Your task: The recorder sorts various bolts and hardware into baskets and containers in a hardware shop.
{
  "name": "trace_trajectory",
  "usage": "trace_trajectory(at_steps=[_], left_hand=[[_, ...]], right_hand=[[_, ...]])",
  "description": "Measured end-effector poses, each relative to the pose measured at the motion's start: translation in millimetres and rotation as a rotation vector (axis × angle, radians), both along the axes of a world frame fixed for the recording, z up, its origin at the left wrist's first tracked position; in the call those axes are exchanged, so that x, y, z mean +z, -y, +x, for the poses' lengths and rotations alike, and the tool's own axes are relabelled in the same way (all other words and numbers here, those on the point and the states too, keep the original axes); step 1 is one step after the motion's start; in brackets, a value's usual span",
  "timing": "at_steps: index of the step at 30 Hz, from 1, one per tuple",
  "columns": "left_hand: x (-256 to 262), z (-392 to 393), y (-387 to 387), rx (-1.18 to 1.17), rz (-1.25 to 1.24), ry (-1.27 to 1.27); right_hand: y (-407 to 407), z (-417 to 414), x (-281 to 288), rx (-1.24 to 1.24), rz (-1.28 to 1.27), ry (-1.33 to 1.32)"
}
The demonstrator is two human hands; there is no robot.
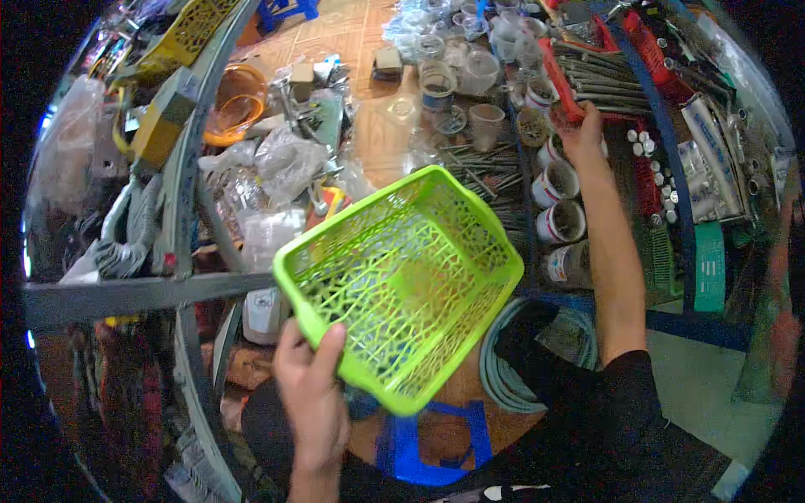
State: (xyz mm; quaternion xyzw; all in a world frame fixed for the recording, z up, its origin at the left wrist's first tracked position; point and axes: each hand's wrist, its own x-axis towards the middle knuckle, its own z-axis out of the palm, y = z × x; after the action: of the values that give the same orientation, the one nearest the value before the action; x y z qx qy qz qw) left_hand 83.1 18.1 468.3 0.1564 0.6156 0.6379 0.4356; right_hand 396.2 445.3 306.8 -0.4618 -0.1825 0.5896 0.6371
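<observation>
My left hand [314, 371] grips the near-left rim of a lime green plastic mesh basket [402, 402], thumb over the edge. The basket is tilted in the air in front of me, and blurred things show through its lattice floor. Farther off to the right, my right hand [585, 129] has its fingers closed around the near end of a red plastic basket rim [558, 75]. Beside that rim, long thin metal rods [604, 82] lie stacked. The fingers' far side is hidden.
White tubs [561, 221] line the right side, near a blue metal shelf edge [666, 138]. Clear plastic cups [478, 72] and plastic bags [289, 154] crowd the floor. A grey metal frame [144, 295] crosses left. A blue plastic stool [409, 446] and coiled hose [503, 364] are near me.
</observation>
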Motion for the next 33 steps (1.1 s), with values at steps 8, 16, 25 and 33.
trace_trajectory(at_steps=[8,16,25,33], left_hand=[[-334.8,123.0,53.4,0.081,-0.380,-0.079],[-545.7,135.6,111.8,-0.401,-0.432,-0.056],[-459.7,58.5,9.2,-0.165,-0.676,-0.586],[-199.9,72.4,-431.2,-0.713,0.281,0.076]], right_hand=[[-5.7,-1.2,-10.8,0.029,0.079,0.056],[13.8,-0.9,12.8,0.158,0.024,0.071],[24.5,3.7,21.6,0.128,0.008,-0.111],[70.9,-6.3,27.5,0.317,0.107,0.077]])
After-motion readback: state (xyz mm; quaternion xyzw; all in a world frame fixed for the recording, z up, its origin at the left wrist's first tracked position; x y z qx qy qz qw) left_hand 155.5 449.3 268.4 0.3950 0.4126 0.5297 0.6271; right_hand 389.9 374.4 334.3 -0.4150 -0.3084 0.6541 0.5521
